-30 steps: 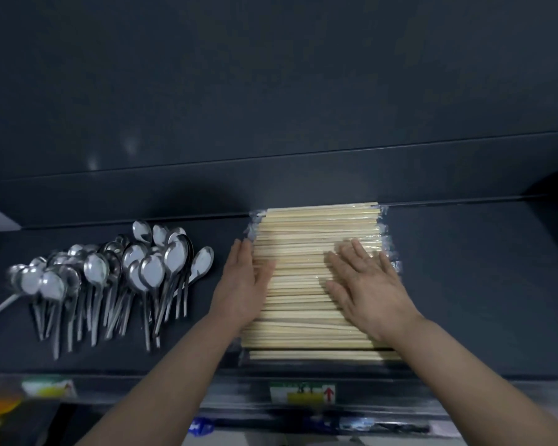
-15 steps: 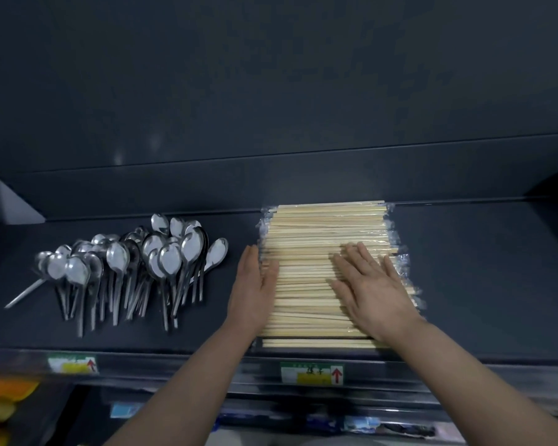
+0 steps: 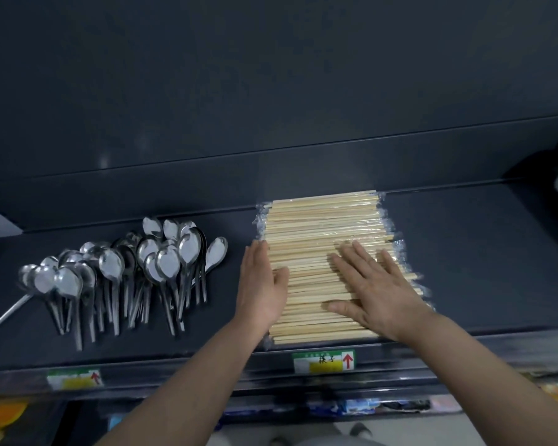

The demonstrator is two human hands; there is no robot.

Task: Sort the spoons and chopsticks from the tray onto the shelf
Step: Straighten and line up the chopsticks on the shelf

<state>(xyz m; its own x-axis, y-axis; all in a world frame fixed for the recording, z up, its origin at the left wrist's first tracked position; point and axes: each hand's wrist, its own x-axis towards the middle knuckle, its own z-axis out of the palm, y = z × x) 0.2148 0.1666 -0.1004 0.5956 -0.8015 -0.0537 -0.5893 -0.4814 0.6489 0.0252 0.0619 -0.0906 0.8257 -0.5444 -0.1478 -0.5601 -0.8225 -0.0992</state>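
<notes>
Pale wood chopsticks lie at centre frame on the shelf, their long axes running left to right. I see the left hand flat against their left ends and the right hand spread flat on top, neither gripping. The spoons sit at left, nearer the left hand.

The left grip lies flat with straight fingers against the left ends of the plastic-wrapped chopsticks, while the right grip rests palm-down, fingers spread, on top of that stack on the dark shelf. Left of the left grip, metal spoons lie in a cluster, bowls pointing away and handles toward the shelf's front edge. Below and between the two grips a label with a red arrow sits on that edge, a second label well left of the left grip.
</notes>
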